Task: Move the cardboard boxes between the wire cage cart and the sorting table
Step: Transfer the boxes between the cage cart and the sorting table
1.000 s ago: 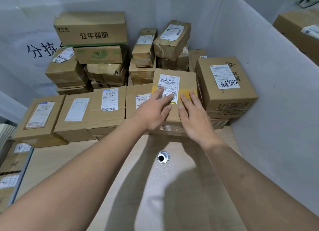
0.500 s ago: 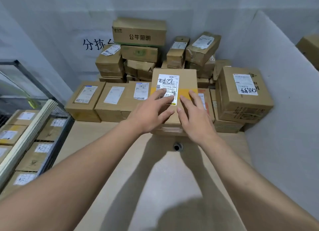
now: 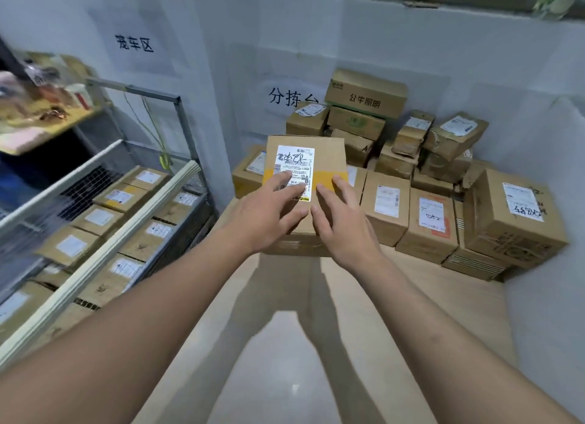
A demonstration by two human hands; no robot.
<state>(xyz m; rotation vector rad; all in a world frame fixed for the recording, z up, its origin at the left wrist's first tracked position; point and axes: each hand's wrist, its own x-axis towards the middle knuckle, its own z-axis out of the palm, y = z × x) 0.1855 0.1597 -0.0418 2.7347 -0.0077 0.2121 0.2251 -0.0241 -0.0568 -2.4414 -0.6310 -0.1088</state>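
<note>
Sorting table (image 3: 411,297): L hand (image 3: 269,214), R hand (image 3: 342,227) flat atop labelled box (image 3: 326,157).

Both forearms bare, stretched forward, converging toward centre. Left hand (image 3: 269,214) and right hand (image 3: 340,225) side by side, palms down, fingers spread and nearly straight (thumbs angled inward, tips almost meeting). Wrists roughly level.

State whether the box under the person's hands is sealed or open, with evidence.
Sealed: the box has its top flaps flat, with yellow tape and a shipping label across them.
</note>
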